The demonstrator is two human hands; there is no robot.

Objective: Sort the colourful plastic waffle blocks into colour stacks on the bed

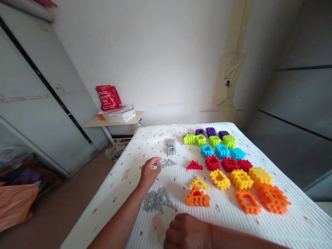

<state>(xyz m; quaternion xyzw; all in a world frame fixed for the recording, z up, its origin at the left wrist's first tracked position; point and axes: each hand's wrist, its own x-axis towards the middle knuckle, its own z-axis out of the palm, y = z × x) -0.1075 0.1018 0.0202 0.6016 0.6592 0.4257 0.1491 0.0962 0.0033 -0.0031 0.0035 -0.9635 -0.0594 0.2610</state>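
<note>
My left hand reaches over the left side of the table. Its thumb and forefinger close on the left end of a flat grey triangular building block. Beyond it lie grey square window blocks, and nearer me, beside my left forearm, is a cluster of grey blocks. My right hand rests as a fist near the front, with no object showing in it. Ahead of it sit orange triangular blocks and yellow triangular ones. A red triangular block lies right of the grey triangle.
Piles grouped by colour stand on the right: purple, green, blue, red, yellow and orange. A ribbed white cover lies under everything. A side table with a red bag stands back left.
</note>
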